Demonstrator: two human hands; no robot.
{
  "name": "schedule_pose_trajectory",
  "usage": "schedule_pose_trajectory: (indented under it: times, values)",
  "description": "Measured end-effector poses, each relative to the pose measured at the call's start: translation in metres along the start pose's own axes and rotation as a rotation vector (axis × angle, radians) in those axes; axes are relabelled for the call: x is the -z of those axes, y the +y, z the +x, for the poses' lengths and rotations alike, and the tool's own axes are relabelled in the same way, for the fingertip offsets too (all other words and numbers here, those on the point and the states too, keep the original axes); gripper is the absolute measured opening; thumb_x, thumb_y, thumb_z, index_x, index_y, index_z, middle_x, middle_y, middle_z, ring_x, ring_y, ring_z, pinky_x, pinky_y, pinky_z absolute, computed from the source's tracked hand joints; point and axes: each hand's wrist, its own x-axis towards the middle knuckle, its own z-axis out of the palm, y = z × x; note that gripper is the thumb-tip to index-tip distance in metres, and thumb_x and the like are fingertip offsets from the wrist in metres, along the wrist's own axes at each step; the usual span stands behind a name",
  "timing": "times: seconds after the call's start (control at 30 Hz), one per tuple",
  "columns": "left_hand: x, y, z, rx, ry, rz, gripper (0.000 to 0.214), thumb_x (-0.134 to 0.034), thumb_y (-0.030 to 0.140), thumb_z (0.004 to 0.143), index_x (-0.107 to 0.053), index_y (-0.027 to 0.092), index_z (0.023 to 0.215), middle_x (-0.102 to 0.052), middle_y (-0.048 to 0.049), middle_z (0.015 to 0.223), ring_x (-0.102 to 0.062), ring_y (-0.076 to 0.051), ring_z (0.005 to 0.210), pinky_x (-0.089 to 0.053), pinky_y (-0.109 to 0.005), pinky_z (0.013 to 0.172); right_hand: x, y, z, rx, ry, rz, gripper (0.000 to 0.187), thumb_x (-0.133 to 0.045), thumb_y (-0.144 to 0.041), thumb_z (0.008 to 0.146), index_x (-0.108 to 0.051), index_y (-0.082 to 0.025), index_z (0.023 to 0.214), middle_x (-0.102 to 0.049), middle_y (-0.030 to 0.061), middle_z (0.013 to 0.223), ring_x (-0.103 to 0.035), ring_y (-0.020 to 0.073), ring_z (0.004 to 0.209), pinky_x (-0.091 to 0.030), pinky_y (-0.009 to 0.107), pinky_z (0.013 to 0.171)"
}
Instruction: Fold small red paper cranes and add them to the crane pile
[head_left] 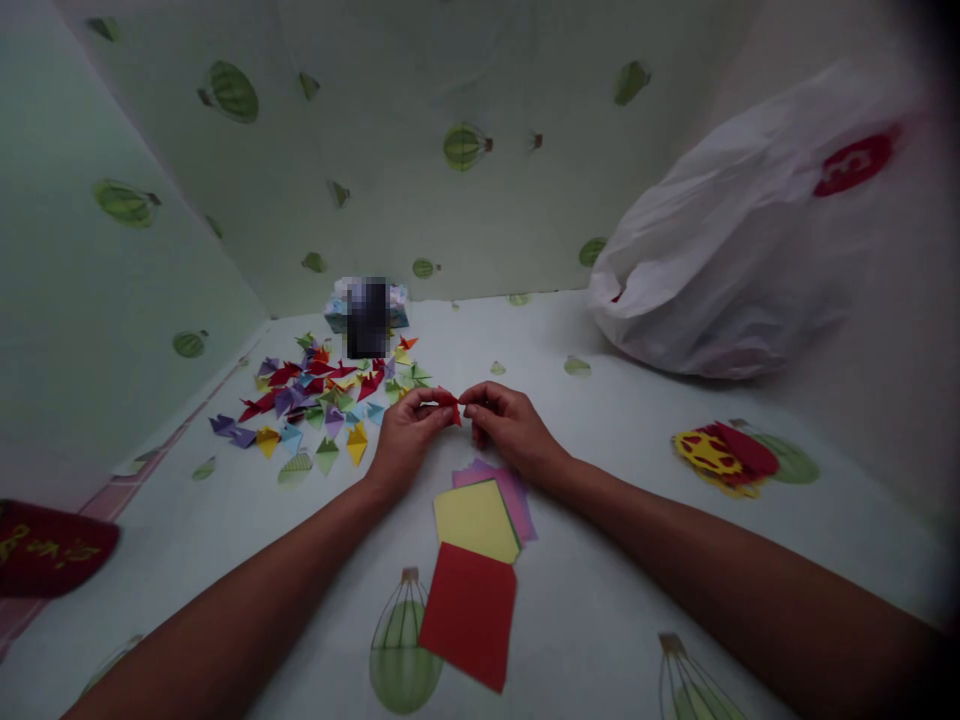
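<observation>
My left hand [409,432] and my right hand [504,422] meet over the middle of the surface, both pinched on a small folded red paper piece [454,408] held between their fingertips. Just in front of my wrists lies a stack of coloured paper squares [480,515], yellow on top with pink and purple under it. A red paper square [471,612] lies nearer to me. To the left, a heap of several small folded paper pieces [322,400] in red, purple, yellow, green and blue is spread out.
A white plastic bag [739,245] sits at the back right. A small patterned box [367,308] stands behind the heap. A red and yellow paper item [720,458] lies at the right, a dark red one [49,548] at the left edge. Balloon-print sheet [600,560] covers floor and walls.
</observation>
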Motion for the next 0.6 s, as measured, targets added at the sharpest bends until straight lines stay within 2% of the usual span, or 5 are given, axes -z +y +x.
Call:
schedule_pose_trajectory:
  times: [0.6]
  values:
    - [-0.0003, 0.0003, -0.0002, -0.017, -0.029, 0.035, 0.022, -0.077, 0.027, 0.070, -0.070, 0.017, 0.088, -0.070, -0.0009, 0.081, -0.066, -0.014, 0.072, -0.052, -0.029, 0.074, -0.0008, -0.0005, -0.0013, -0.036, 0.003, 0.089, 0.012, -0.061, -0.030, 0.080, -0.060, -0.019, 0.084, -0.052, -0.0063, 0.055, -0.049, 0.0104, 0.047, -0.041, 0.024, 0.049]
